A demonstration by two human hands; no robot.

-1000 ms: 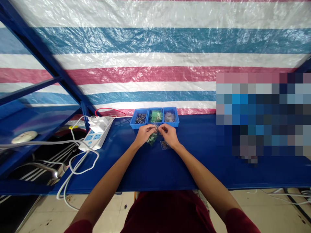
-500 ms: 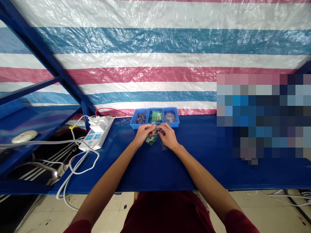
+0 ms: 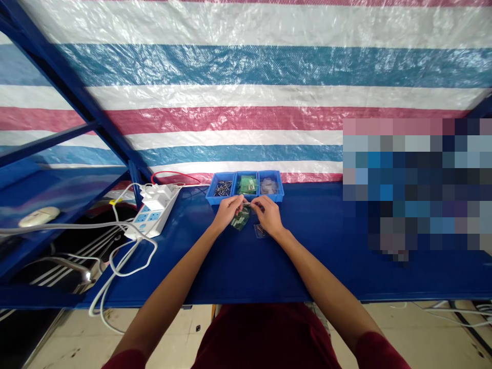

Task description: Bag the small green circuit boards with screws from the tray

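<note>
My left hand and my right hand meet over the blue table, both with thumb and fingers pinched. A small, thin, pale piece spans the gap between the fingertips; its kind is too small to make out. Below the fingers lies a green packet with whitish parts showing. Beside the right palm, partly under it, rests a small clear bag with dark bits inside. Just beyond the hands stand three joined blue bins: one of small metal pins, one of green packets, one of clear plastic bags.
A white power strip with plugged-in adapters sits on the left of the table, its white cables looping over the front edge. A mouse lies on a side shelf. Striped sheeting hangs behind; the right side is pixelated.
The fingertips have shifted slightly, and the right fingers have drawn into a tighter pinch. Clear plastic seen at the left fingertips before now hardly shows. The bins have not moved.
</note>
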